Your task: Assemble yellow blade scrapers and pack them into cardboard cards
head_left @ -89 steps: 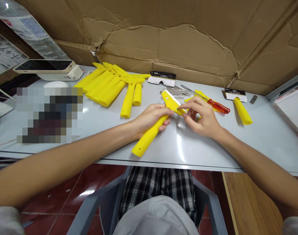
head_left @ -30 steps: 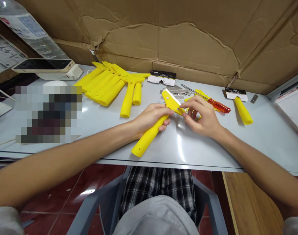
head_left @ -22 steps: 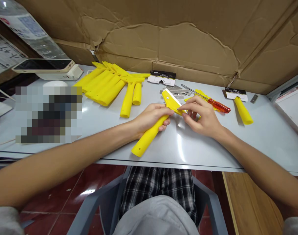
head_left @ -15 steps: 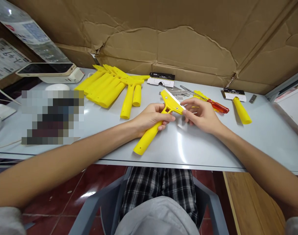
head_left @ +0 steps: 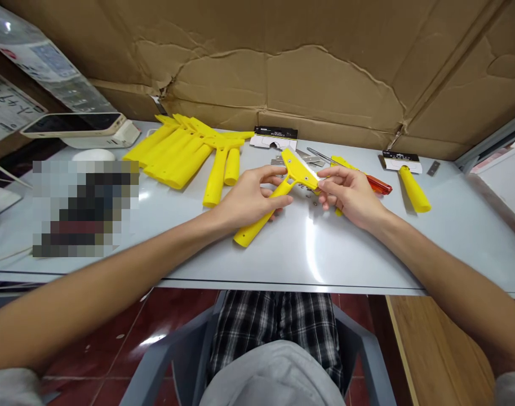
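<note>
A yellow scraper (head_left: 300, 170) is held over the table, its blade edge facing away and to the right. My left hand (head_left: 247, 198) is closed around the handle just below the head, with the thumb stretched along it. The fingers of my right hand (head_left: 351, 197) pinch the right end of the head, by the blade. Under the scraper, several tiny metal parts (head_left: 310, 197) lie on the table. Behind it are loose grey blades (head_left: 312, 159). A screwdriver with a red clear handle (head_left: 379, 185) rests beside a yellow piece (head_left: 340, 163), partly hidden by my right hand.
Several yellow scraper handles (head_left: 177, 163) lie in a row at the left. Packaging cards (head_left: 274, 137) stand at the back, one near another yellow handle (head_left: 416, 192) at right. A phone (head_left: 75, 122) and a bottle (head_left: 54, 62) are far left. Cardboard (head_left: 333, 73) walls the back.
The scraper has been raised slightly away from me and its handle end has moved up. My left hand has shifted with it. The right hand keeps its pinch on the head's end.
</note>
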A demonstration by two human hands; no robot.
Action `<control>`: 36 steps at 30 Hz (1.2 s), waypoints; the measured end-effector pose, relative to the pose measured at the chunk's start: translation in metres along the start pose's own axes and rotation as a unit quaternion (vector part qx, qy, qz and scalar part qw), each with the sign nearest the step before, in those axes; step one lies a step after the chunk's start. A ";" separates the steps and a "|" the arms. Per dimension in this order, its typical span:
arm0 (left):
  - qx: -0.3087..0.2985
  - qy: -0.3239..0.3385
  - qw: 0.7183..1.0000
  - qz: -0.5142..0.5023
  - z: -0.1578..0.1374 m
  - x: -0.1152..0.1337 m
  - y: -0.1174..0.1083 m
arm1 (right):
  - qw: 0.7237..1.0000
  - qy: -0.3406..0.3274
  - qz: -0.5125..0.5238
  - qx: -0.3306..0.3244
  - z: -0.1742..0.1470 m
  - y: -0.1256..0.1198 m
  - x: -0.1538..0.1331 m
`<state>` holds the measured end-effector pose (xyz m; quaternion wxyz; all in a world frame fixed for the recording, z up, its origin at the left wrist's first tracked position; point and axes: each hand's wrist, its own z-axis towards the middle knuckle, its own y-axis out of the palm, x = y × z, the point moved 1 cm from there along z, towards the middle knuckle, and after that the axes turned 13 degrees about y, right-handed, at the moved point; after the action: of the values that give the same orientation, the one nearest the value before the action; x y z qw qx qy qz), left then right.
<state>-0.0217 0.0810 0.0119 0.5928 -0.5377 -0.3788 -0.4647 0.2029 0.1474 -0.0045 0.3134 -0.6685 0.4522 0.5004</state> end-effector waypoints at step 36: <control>-0.006 0.214 0.936 0.279 0.005 -0.010 -0.018 | 0.803 -0.243 -0.545 -0.014 0.008 -0.031 0.004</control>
<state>-0.0417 0.0876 0.0084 0.7626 -0.5127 -0.0749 -0.3872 0.2291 0.1656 -0.0121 0.6247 -0.6657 -0.0839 0.3994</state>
